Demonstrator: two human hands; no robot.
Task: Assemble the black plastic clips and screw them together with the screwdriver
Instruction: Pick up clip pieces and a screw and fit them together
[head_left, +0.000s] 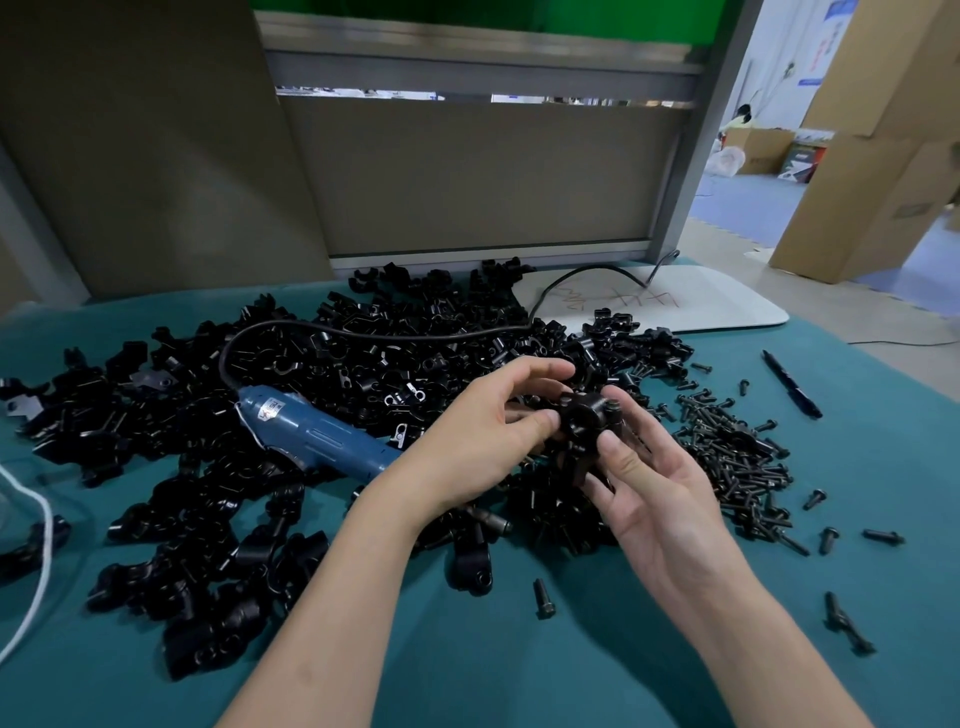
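Observation:
Both my hands hold one black plastic clip (587, 421) above the table's middle. My left hand (483, 441) pinches its left side between thumb and fingers. My right hand (654, 499) grips its right and lower side, thumb pressed on the front. A screw head shows on top of the clip. The blue electric screwdriver (317, 431) lies on the clip pile to the left, untouched, its tip hidden behind my left wrist. A heap of loose black clips (363, 364) covers the table's left and centre. Black screws (737, 457) lie heaped to the right.
The teal table cover (571, 665) runs under everything. A black pen (792, 384) lies at the far right. A white board (685, 301) sits at the back right, with the screwdriver's black cord (374, 332) crossing it. A white cord (36, 561) runs along the left edge. A grey partition stands behind.

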